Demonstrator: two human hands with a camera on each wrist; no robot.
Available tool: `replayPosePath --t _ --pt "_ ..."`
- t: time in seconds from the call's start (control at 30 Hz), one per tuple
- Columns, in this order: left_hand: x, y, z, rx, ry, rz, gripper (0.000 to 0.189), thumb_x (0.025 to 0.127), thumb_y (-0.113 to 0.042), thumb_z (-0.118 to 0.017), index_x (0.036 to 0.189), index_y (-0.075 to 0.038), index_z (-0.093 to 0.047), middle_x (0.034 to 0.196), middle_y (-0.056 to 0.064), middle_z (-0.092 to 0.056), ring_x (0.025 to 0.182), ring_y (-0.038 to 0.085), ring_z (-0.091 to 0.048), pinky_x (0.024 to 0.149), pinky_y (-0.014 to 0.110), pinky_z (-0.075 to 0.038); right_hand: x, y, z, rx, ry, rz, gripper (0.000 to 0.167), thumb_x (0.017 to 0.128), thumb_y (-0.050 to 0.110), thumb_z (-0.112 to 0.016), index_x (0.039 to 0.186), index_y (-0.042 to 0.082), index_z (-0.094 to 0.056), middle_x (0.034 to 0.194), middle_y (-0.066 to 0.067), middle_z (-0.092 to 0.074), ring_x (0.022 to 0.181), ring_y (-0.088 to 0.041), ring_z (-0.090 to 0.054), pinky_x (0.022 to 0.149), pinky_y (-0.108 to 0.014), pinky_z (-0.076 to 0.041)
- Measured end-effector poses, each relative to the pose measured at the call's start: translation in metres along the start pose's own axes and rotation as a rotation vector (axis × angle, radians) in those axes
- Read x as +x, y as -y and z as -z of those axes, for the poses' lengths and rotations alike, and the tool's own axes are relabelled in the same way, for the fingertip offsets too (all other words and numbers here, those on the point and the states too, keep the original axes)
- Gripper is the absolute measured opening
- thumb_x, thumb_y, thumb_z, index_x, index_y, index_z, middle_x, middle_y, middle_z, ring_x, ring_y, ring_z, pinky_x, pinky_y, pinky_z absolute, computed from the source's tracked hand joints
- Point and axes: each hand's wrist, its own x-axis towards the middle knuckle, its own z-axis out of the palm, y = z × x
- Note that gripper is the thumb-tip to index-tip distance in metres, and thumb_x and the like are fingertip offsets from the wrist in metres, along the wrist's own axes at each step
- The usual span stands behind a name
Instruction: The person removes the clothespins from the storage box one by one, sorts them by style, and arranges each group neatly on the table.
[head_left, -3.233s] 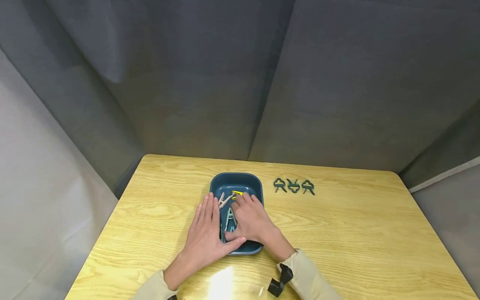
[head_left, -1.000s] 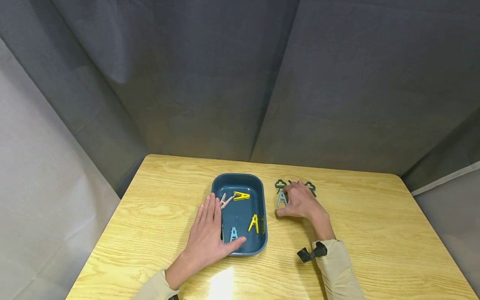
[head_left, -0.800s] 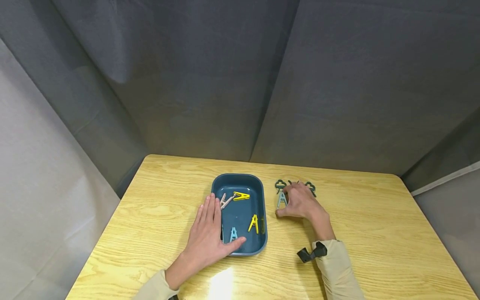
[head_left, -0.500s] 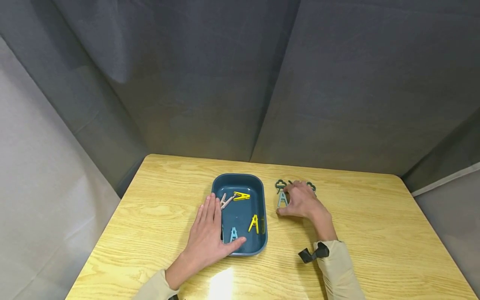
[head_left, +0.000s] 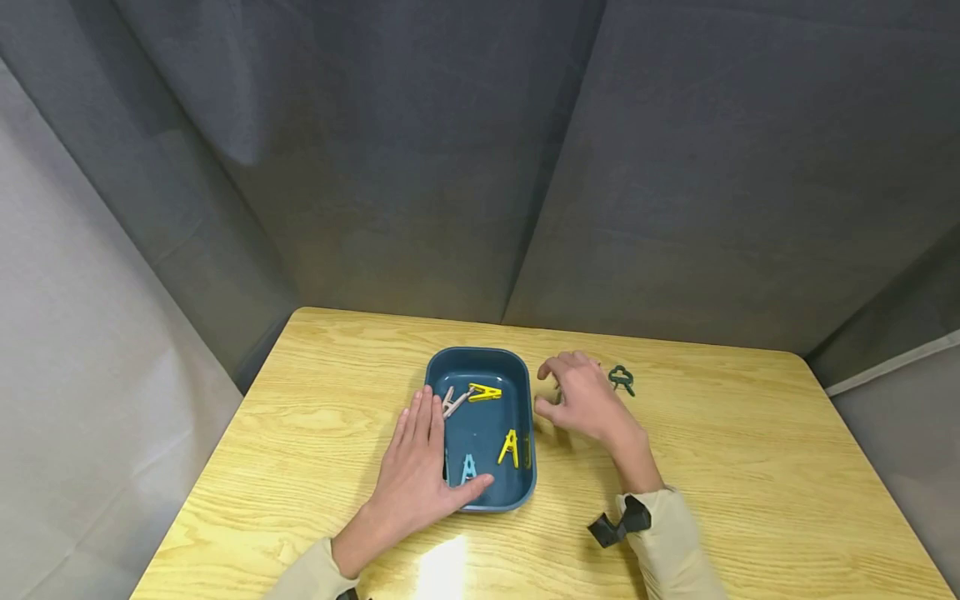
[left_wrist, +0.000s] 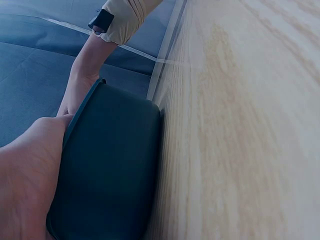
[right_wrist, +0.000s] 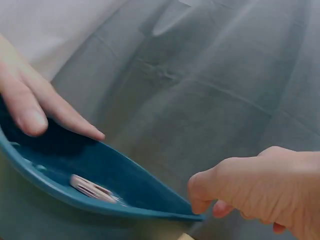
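My left hand lies with straight fingers over the left side of a dark blue tray, its thumb across the near rim. My right hand hovers just right of the tray, fingers bent and thumb apart, with nothing seen between them. Inside the tray are two yellow clips, a pale pink clip and a light blue clip. A dark green clip shows on the table behind the right hand, which hides the other clips there. In the right wrist view the pink clip lies inside the tray.
The wooden table stretches to the right and in front. Grey curtains hang behind its far edge, and a white sheet hangs at the left.
My right hand took a light blue-green clip from the tray to the table beside the dark green clips. It has since let go and moved left toward the tray. The left hand stays put.
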Motion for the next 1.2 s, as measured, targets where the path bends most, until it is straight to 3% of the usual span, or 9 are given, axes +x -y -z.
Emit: replayPosePath --t 0.23,0.4,0.6,0.77,1.0,1.2 --pt "-0.001 0.001 0.000 0.012 0.003 -0.012 0.133 0.081 -0.095 -0.043 0.163 0.007 -0.022 0.172 0.025 -0.012 0.161 0.037 -0.012 0.129 0.049 -0.017 0.005 0.036 -0.026 0.042 0.008 0.114 0.032 0.082 0.026 -0.080 0.105 0.005 -0.073 0.100 -0.007 -0.071 0.089 -0.023 -0.055 0.084 -0.045 -0.047" --pt "-0.001 0.001 0.001 0.024 0.006 -0.017 0.132 0.082 -0.096 -0.039 0.163 0.007 -0.020 0.172 0.026 -0.012 0.161 0.036 -0.007 0.129 0.050 -0.017 0.005 0.068 -0.054 0.002 0.118 0.248 0.036 0.086 0.025 -0.081 0.113 0.005 -0.071 0.107 -0.009 -0.073 0.099 -0.025 -0.063 0.090 -0.044 -0.051" --pt "-0.002 0.001 0.002 0.023 0.008 -0.017 0.131 0.082 -0.095 -0.039 0.163 0.007 -0.020 0.172 0.026 -0.012 0.161 0.032 -0.002 0.129 0.049 -0.016 0.002 0.087 -0.072 -0.253 0.196 0.154 0.057 0.093 0.030 -0.075 0.142 0.004 -0.059 0.128 -0.011 -0.070 0.121 -0.027 -0.062 0.101 -0.044 -0.052" --pt "-0.002 0.002 0.001 0.026 0.000 -0.022 0.131 0.082 -0.095 -0.040 0.163 0.007 -0.021 0.172 0.026 -0.013 0.161 0.033 -0.003 0.129 0.050 -0.017 0.003 0.089 -0.074 -0.371 0.239 0.117 0.062 0.103 0.031 -0.061 0.157 0.004 -0.045 0.132 -0.014 -0.067 0.121 -0.030 -0.062 0.103 -0.043 -0.051" --pt "-0.004 0.001 0.000 0.027 0.002 -0.023 0.131 0.082 -0.096 -0.038 0.163 0.006 -0.022 0.172 0.025 -0.013 0.161 0.036 -0.008 0.128 0.050 -0.018 0.006 0.094 -0.072 -0.408 0.294 0.075 0.056 0.107 0.031 -0.054 0.159 0.012 -0.046 0.123 -0.015 -0.067 0.111 -0.030 -0.061 0.100 -0.042 -0.051" --pt "-0.004 0.000 0.001 0.025 0.015 -0.014 0.132 0.082 -0.096 -0.038 0.164 0.005 -0.018 0.172 0.024 -0.012 0.161 0.034 -0.005 0.129 0.049 -0.017 0.007 0.093 -0.074 -0.411 0.227 0.122 0.038 0.104 0.028 -0.059 0.140 0.016 -0.064 0.117 -0.012 -0.066 0.104 -0.027 -0.058 0.093 -0.041 -0.052"
